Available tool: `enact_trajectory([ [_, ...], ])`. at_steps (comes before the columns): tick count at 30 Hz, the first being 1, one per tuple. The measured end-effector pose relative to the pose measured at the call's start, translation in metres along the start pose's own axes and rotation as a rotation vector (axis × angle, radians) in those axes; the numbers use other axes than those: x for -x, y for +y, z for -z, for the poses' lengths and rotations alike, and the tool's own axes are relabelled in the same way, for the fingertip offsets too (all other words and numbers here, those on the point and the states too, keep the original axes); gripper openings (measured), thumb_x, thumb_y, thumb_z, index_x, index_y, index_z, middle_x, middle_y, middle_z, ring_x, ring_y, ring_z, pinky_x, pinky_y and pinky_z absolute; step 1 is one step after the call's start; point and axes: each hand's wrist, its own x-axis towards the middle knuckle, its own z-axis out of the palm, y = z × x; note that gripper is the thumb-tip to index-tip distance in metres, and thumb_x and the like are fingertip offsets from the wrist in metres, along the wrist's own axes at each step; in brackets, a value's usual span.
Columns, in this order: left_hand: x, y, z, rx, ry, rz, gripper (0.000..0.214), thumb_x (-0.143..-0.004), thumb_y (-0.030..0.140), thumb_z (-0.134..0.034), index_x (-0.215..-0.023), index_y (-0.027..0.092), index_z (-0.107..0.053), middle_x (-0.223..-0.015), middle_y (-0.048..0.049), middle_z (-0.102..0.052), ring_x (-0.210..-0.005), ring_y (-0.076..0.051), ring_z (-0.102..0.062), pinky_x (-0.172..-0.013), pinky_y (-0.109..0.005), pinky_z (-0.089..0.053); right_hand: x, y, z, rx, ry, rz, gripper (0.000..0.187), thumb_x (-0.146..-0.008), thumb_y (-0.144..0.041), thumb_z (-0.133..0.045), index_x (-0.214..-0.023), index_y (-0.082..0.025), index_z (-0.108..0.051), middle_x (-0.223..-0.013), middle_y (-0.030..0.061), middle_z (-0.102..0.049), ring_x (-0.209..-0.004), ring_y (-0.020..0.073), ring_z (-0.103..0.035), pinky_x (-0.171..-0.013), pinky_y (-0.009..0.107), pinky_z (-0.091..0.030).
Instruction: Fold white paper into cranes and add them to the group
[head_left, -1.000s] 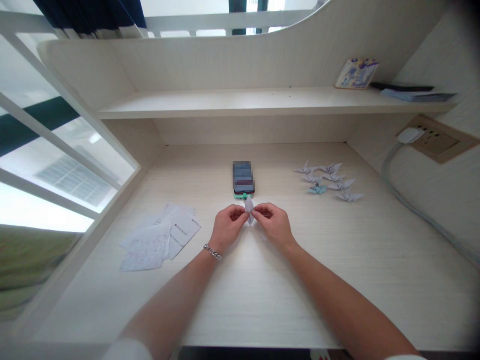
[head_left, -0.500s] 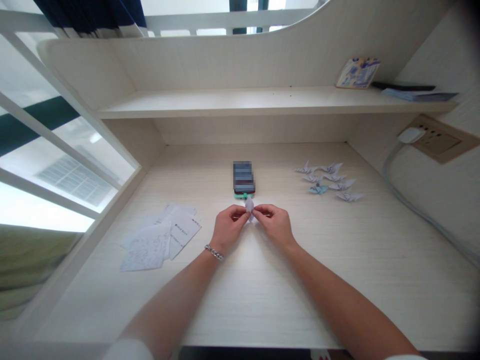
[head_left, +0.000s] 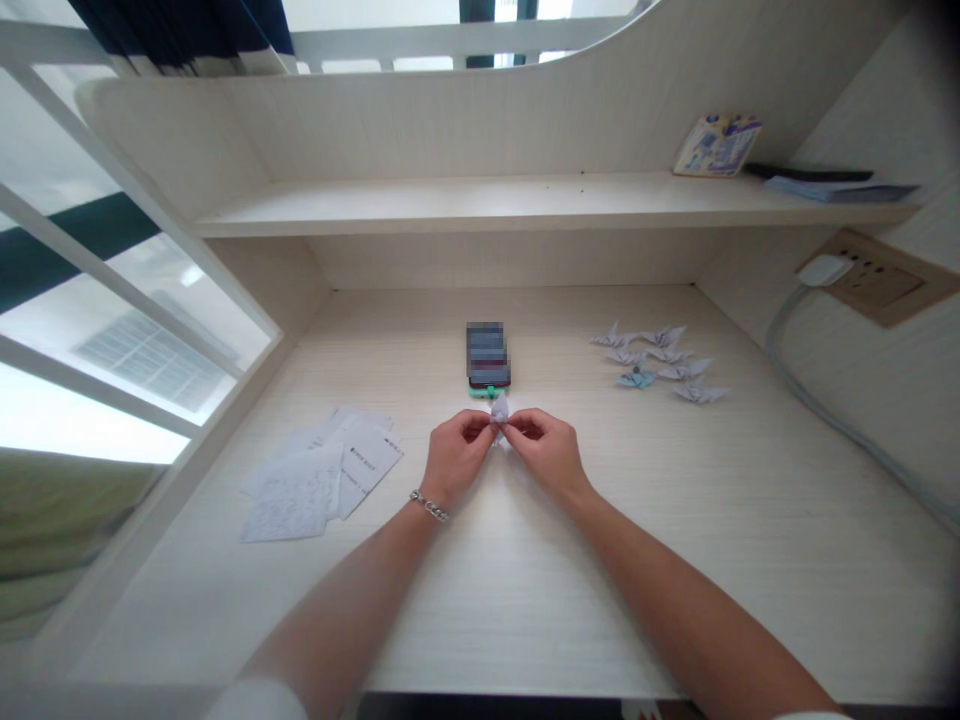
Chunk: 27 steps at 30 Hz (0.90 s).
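A small folded piece of white paper (head_left: 499, 408) is pinched between my two hands, its pointed tip facing away from me. My left hand (head_left: 459, 455), with a silver chain bracelet (head_left: 428, 505) on the wrist, grips its left side with thumb and fingers. From the other side my right hand (head_left: 549, 450) pinches the right edge. The thumbs nearly meet over its lower part and hide some of the folds. Just beyond the paper lies a phone (head_left: 487, 355) with a blurred screen and a green lower edge.
Several folded paper cranes (head_left: 681, 370) sit at the right, with a light-blue one (head_left: 636, 378) among them. Loose paper sheets (head_left: 292, 495) overlap at the left. A shelf (head_left: 480, 205) spans the back. A cable (head_left: 825, 420) runs from a wall socket (head_left: 889, 278) down the right side.
The thumbs and fingers have drawn slightly closer together on the folded paper, and its lower part looks wider. The phone, cranes and sheets have stayed put.
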Motion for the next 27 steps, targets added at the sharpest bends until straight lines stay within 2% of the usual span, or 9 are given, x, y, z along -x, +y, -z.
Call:
enact_trajectory([
  [10,0.0004,0.0008,-0.0001,-0.059,0.003,-0.01,0.024,-0.077,0.037,-0.054,-0.083,0.017,-0.064,-0.078,-0.0042,-0.066,-0.069,-0.014,-0.06,-0.066,-0.025,-0.047,-0.003,0.001,-0.0007,-0.129,-0.041,-0.051,0.019,-0.07,-0.032,-0.06,-0.079,-0.016,-0.063,-0.074,0.0055,-0.065,-0.066,0.0169,-0.061,-0.061,0.027,-0.05],
  [20,0.0006,0.0013,-0.0006,-0.035,-0.002,0.0,0.024,-0.076,0.038,-0.054,-0.082,0.016,-0.064,-0.078,-0.0047,-0.066,-0.07,-0.015,-0.061,-0.065,-0.025,-0.047,-0.0021,0.0028,-0.0004,-0.15,-0.031,-0.04,0.019,-0.07,-0.033,-0.061,-0.077,-0.016,-0.065,-0.077,0.006,-0.066,-0.071,0.0183,-0.062,-0.066,0.03,-0.051],
  [27,0.0013,0.0028,-0.0012,-0.07,0.014,-0.001,0.024,-0.076,0.038,-0.054,-0.083,0.017,-0.064,-0.077,-0.0045,-0.067,-0.068,-0.015,-0.061,-0.064,-0.025,-0.046,-0.0022,-0.0002,-0.0011,-0.166,-0.044,-0.048,0.023,-0.069,-0.032,-0.061,-0.085,-0.017,-0.066,-0.081,0.0067,-0.068,-0.073,0.019,-0.063,-0.068,0.031,-0.051],
])
